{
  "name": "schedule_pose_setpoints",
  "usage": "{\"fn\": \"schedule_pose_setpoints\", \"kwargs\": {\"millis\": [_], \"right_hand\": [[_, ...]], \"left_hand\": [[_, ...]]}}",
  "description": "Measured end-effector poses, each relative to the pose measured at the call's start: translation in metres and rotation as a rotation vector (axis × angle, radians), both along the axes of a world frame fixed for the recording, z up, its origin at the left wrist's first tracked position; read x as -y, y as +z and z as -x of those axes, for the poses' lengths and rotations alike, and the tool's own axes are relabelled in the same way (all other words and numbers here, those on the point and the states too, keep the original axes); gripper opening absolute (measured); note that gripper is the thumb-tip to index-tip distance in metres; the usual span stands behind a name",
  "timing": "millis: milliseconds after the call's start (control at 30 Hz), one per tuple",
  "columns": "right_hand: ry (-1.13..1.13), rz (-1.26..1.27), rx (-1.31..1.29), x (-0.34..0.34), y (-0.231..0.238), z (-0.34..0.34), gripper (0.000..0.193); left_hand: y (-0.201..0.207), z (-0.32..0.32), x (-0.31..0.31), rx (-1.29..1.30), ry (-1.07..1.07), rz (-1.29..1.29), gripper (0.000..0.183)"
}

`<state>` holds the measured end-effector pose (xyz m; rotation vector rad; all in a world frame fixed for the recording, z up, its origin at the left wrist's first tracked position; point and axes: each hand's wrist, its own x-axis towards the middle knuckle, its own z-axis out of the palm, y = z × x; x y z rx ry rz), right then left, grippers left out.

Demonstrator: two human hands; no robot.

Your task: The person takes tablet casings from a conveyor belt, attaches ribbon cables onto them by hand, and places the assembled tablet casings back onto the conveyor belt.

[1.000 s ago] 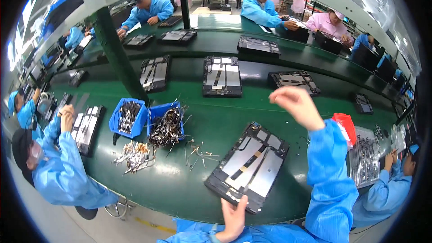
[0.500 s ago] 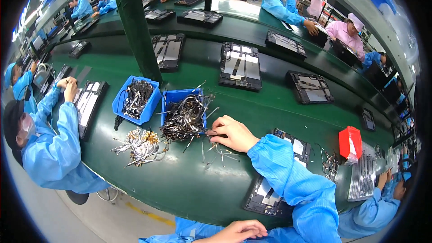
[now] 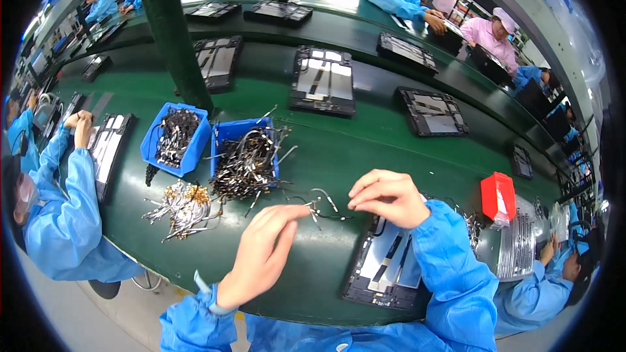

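Observation:
My left hand [image 3: 264,251] reaches in over the green bench from the lower left. Its fingers are stretched out, with the thumb apart, and the fingertips are at a few thin loose cables [image 3: 324,198]. My right hand [image 3: 394,201] is just right of these cables, fingers bent into a pinch; I cannot make out what is between the tips. Beyond my left hand stands a blue bin [image 3: 278,168] heaped with black and silver cables [image 3: 242,166]. Below my right forearm lies an opened tablet-like device [image 3: 381,287], partly covered by the sleeve.
A second blue bin [image 3: 201,150] of black cables and a pile of silver cables [image 3: 182,212] lie left. A red bin [image 3: 497,197] and stacked metallic strips [image 3: 515,248] are right. Opened devices [image 3: 321,81] lie further back. A green post [image 3: 171,39] rises behind the bins. Co-workers sit around.
My right hand has left the blue cable bin and moved right. My left hand has risen from the lower edge to the loose cables. The view has shifted slightly, moving the scene leftward.

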<state>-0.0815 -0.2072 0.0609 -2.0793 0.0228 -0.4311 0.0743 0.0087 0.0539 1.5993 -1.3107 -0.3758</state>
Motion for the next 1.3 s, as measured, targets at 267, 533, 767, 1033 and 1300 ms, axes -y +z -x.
{"fn": "schedule_pose_setpoints", "kwargs": {"millis": [267,533,767,1033,1300], "right_hand": [[-0.005,-0.058,0.17,-0.012,0.024,0.057,0.018],[-0.432,0.499,0.181,-0.042,0.051,0.099,0.039],[-0.495,0.288,0.168,-0.09,0.029,0.128,0.033],[-0.642,-0.307,0.256,-0.093,-0.001,0.14,0.024],[-0.733,0.254,0.23,-0.098,-0.005,0.145,0.026]], "left_hand": [[0.007,0.031,0.021,-1.195,-0.854,-0.441,0.041],[0.044,0.068,0.022,-0.945,-0.707,-0.525,0.031],[0.037,0.098,0.035,-0.518,-0.672,-0.372,0.03],[0.026,0.117,0.04,-0.375,-0.689,-0.294,0.032],[0.021,0.126,0.048,-0.301,-0.557,-0.242,0.016]]}}
